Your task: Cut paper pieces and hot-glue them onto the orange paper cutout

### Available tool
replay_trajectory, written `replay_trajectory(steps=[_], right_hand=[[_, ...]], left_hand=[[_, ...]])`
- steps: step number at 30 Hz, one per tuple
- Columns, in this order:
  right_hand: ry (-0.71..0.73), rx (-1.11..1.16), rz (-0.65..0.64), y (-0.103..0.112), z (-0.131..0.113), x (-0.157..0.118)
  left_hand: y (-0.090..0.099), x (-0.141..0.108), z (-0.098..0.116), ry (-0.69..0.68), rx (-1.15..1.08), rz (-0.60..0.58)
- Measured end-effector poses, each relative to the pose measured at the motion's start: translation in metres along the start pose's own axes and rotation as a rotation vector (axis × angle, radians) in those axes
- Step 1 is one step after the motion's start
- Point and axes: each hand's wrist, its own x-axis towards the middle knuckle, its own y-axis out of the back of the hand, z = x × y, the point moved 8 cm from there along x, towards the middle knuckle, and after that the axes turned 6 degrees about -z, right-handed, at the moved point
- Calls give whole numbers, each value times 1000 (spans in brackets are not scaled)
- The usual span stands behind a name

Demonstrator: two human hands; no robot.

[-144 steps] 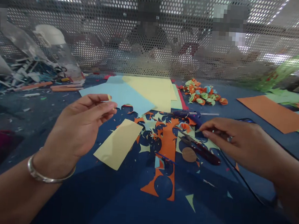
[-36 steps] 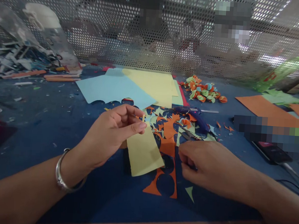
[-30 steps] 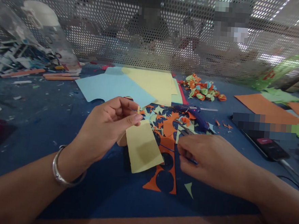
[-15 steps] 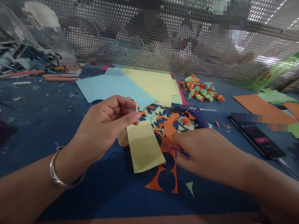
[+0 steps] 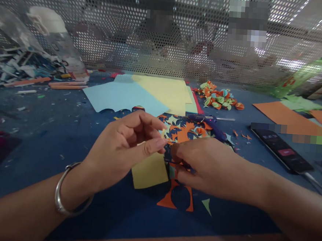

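My left hand (image 5: pixel 131 151), with a metal bangle at the wrist, pinches a small pale yellow piece of paper (image 5: pixel 163 133) between thumb and fingertips. A larger yellow paper (image 5: pixel 150 173) lies below that hand, partly covered by it. Just to the right, my right hand (image 5: pixel 202 163) has its fingers curled together over the scraps; what they hold, if anything, is hidden. Beneath it, an orange sheet with round holes (image 5: pixel 168 200) shows its lower end. Cut orange and green scraps (image 5: pixel 184 133) lie beyond both hands.
Blue and yellow sheets (image 5: pixel 121 92) lie at the back, beside a heap of curled paper pieces (image 5: pixel 220 97). A purple glue gun (image 5: pixel 215 126) is behind my right hand. A phone (image 5: pixel 283 149) with a cable lies at right. A bottle (image 5: pixel 69 53) stands at back left.
My left hand has moved right and slightly down with the small yellow piece, closer to my right hand. My right hand has shifted slightly left. More of the larger yellow paper is covered.
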Motion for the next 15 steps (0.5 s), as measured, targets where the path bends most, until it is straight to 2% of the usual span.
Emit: replay_trajectory(steps=[4,6,10,15], right_hand=[[88,37,-8,1,-13,3],[69,3,-23,0,-11,4],[7,-44,15,0,6,-3],[-108,46,52,-1,40,-24]], left_hand=[[-8,-4,6,-5,-17,-44],[-10,-3,2,6,-84,-56],[-12,2,-19,123,-255,-82],[-14,1,-40,308,-381,-35]])
